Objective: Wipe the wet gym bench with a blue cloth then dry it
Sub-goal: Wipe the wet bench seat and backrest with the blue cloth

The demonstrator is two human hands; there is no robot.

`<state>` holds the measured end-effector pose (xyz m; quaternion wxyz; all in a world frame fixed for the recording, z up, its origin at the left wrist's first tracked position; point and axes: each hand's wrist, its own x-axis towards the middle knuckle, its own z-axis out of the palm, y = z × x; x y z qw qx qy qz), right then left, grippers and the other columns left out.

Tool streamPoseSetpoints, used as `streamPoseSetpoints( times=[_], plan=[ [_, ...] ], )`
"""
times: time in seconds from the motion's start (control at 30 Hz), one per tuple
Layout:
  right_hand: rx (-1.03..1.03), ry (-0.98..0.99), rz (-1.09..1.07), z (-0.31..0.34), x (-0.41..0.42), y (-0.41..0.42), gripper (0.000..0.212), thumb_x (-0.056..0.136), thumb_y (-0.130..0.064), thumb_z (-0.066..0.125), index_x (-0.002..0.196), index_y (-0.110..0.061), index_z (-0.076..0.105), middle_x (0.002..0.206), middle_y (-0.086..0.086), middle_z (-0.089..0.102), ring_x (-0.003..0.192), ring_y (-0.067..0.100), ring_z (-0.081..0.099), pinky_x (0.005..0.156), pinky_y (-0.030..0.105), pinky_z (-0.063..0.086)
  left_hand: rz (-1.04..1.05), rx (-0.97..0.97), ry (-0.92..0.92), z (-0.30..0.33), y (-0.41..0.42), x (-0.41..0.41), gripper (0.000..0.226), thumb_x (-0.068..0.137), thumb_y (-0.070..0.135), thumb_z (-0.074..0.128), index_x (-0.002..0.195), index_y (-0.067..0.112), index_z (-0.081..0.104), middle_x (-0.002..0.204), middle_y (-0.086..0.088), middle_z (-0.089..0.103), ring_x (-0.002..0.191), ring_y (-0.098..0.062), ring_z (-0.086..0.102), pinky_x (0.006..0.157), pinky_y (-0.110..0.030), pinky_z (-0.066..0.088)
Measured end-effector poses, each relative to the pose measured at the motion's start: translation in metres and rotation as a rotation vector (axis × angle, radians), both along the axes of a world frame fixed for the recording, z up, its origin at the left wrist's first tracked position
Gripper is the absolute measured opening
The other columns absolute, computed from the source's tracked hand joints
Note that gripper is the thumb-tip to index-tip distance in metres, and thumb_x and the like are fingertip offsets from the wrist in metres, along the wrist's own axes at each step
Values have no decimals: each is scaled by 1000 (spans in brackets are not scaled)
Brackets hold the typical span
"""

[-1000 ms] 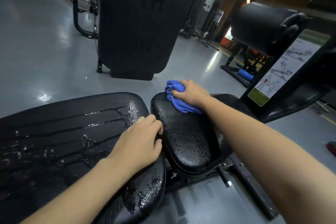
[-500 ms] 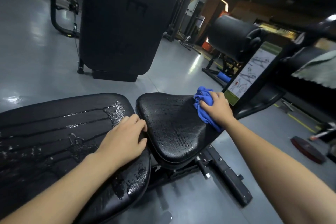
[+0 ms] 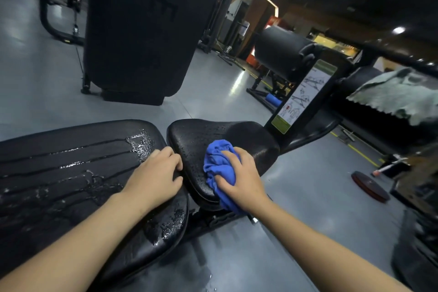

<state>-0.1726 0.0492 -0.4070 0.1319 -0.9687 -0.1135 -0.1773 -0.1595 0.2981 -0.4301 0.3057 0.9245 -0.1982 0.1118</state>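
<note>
- Right hand [image 3: 241, 179] lies on the near part of the seat pad [image 3: 246, 140], fingers curled over a bunched blue cloth [image 3: 219, 163]; the grip holds the cloth and presses it against the pad.
- Right forearm runs in from the lower right corner, wrist just past the pad's near edge.
- Left hand [image 3: 154, 179] rests on the right end of the long back pad [image 3: 71, 173], beside the gap between the two pads; its fingers are loosely bent, tips at the pad's edge, and its grip holds nothing.
- Left forearm crosses the long pad from the lower left.
- Counter surface is black and textured. The long pad carries streaks, puddles and beads of water, thickest near its far right corner and near edge; the seat pad is speckled with droplets on its left part, while its far right part looks duller.
- Floor [image 3: 35, 78] is smooth grey and reflects ceiling lights.
- Behind the counter stands a tall black machine housing [image 3: 137, 31]; to the right are a black roller pad [image 3: 282, 52], an instruction placard [image 3: 305, 95], and a pale grey towel [image 3: 398, 95] draped over a dark bar.
- A weight plate [image 3: 369, 186] lies on the floor at right.
- Cloth's lower part is hidden under the palm; the placard's print is too small to read, and the far right edge is blurred and dark.
</note>
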Motion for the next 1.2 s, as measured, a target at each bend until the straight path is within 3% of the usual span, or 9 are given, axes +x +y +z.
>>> streamPoseSetpoints(
  times=[0.13, 0.27, 0.4, 0.7, 0.87, 0.97, 1.2],
  plan=[
    [46, -32, 59, 6, 17, -15, 51, 80, -41, 60, 129, -26, 57, 133, -5, 47, 123, 15, 43, 113, 45, 33, 8, -2, 8, -1, 0, -1, 12, 90, 37, 58, 99, 31, 52, 108, 13, 44, 107, -12, 42, 82, -30, 41],
    [166, -101, -92, 16, 47, -47, 54, 79, -47, 55, 128, -25, 60, 129, -2, 50, 119, 19, 46, 107, 39, 38, 9, -5, -10, -5, 0, -3, 10, 91, 37, 57, 99, 32, 51, 106, 15, 42, 105, -10, 40, 80, -28, 39],
    [258, -141, -241, 28, 75, -82, 60, 78, -49, 54, 131, -19, 60, 129, 2, 50, 119, 23, 46, 107, 39, 38, -9, -10, -34, -10, 3, -4, 12, 92, 38, 56, 102, 32, 53, 108, 17, 43, 105, -9, 40, 88, -33, 46],
    [435, -167, -320, 33, 89, -106, 43, 84, -50, 57, 122, -30, 61, 126, -8, 45, 120, 19, 46, 106, 42, 42, -1, -11, -38, -9, 1, -5, 12, 93, 37, 56, 103, 31, 55, 109, 16, 45, 103, -8, 40, 84, -31, 44],
    [537, -240, -401, 11, 64, -85, 59, 79, -56, 52, 131, -28, 52, 139, 2, 39, 132, 24, 37, 111, 35, 32, -27, -16, -16, -10, 7, -6, 13, 94, 35, 55, 105, 29, 55, 111, 13, 45, 109, -11, 41, 91, -36, 46],
    [561, -256, -378, -7, 40, -64, 69, 80, -55, 52, 141, -24, 45, 145, 5, 34, 137, 24, 32, 115, 36, 27, -43, -8, -12, -9, 9, -8, 13, 94, 34, 55, 106, 28, 55, 112, 13, 44, 111, -12, 41, 93, -37, 45],
    [536, -237, -242, -36, -14, -18, 68, 87, -51, 51, 147, -22, 38, 151, 0, 28, 142, 19, 29, 119, 45, 27, -75, 10, -7, -12, 27, -26, 14, 94, 31, 55, 108, 30, 55, 116, 15, 44, 111, -9, 41, 95, -40, 46]
  ],
)
